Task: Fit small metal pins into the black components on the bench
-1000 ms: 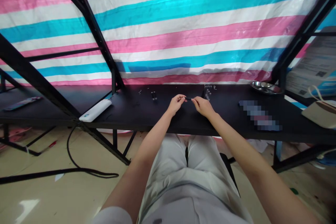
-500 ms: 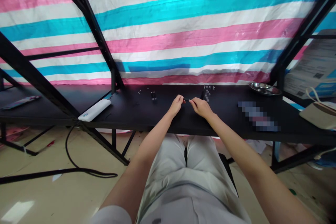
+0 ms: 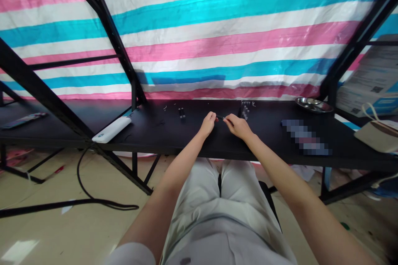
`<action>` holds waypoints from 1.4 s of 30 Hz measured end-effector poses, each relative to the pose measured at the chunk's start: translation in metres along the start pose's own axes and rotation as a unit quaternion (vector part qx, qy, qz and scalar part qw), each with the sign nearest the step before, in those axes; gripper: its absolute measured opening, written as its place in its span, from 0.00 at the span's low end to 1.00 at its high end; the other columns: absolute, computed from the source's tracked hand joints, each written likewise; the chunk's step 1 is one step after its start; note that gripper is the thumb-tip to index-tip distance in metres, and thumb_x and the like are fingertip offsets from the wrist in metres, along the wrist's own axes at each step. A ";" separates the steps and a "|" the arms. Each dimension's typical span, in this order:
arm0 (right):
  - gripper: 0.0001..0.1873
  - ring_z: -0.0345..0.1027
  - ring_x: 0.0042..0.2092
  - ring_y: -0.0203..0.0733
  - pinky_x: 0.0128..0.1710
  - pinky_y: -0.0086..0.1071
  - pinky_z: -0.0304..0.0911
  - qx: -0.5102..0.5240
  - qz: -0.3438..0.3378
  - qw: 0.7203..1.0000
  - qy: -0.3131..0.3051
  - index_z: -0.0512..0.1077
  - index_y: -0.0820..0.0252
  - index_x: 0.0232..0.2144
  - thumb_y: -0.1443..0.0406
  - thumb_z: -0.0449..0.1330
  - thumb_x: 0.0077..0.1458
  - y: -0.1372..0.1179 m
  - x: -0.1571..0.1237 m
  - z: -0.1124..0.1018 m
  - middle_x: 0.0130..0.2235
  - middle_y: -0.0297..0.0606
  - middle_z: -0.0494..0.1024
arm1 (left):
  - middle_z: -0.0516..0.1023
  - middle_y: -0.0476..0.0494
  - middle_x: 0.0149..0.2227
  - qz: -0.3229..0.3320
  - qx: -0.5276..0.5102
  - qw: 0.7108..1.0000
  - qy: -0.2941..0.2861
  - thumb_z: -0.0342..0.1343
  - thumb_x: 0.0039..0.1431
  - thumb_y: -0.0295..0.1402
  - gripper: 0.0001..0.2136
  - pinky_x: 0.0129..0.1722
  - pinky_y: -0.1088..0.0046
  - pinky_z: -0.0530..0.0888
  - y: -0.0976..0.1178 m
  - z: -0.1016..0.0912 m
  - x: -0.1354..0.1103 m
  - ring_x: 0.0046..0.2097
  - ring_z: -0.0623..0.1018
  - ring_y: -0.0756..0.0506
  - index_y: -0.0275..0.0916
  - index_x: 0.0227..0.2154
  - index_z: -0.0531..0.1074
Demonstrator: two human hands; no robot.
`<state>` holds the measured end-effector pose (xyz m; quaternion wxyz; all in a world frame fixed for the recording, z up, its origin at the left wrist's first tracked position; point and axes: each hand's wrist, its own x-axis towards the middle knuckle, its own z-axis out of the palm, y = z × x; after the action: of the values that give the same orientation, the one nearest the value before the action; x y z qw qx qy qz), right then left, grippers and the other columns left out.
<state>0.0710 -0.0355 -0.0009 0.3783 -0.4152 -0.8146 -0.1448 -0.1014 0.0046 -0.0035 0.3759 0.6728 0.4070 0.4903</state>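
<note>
Over the middle of the black table, a thin dark stick-like piece [image 3: 220,116] spans the gap between my two hands. My left hand [image 3: 209,124] is closed around its left end. Its right end sits pinched in the fingertips of my right hand [image 3: 238,126]. The piece is too small to name its kind. Just beyond my right hand, several small clear-and-dark pieces [image 3: 245,112] lie in a group, partly hidden by the hand. To the left of my left hand rest a few small dark pieces with pale ends [image 3: 182,113].
On the black table [image 3: 161,138], a white power bank-like block [image 3: 112,129] lies left and a shiny metal dish [image 3: 314,105] back right. A blurred-out flat item [image 3: 306,137] is to the right, near a beige pouch [image 3: 377,136]. Black frame posts [image 3: 108,29] rise at both sides.
Both hands stay almost in place. Slightly more of the thin dark piece shows between them now.
</note>
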 end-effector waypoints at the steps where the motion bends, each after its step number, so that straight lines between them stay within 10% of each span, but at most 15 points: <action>1: 0.16 0.66 0.31 0.37 0.27 0.28 0.55 -0.001 -0.004 1.000 0.002 0.68 0.60 0.36 0.58 0.43 0.63 0.000 0.000 -0.001 0.33 0.40 0.73 | 0.69 0.49 0.27 -0.001 0.000 1.000 0.001 0.42 0.62 0.36 0.13 0.35 0.76 0.64 0.001 0.000 0.000 0.32 0.68 0.51 0.38 0.25 0.63; 42: 0.16 0.68 0.32 0.38 0.25 0.28 0.56 -0.030 0.006 0.999 -0.029 0.68 0.60 0.38 0.58 0.44 0.62 -0.002 -0.001 0.003 0.35 0.41 0.73 | 0.67 0.50 0.23 0.046 0.096 0.994 0.029 0.42 0.63 0.41 0.17 0.34 0.74 0.63 0.012 -0.002 -0.008 0.29 0.68 0.50 0.39 0.21 0.62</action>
<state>0.0686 -0.0354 -0.0040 0.3432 -0.4353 -0.8178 -0.1546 -0.1031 -0.0073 0.0047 0.2746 0.7092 0.4314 0.4853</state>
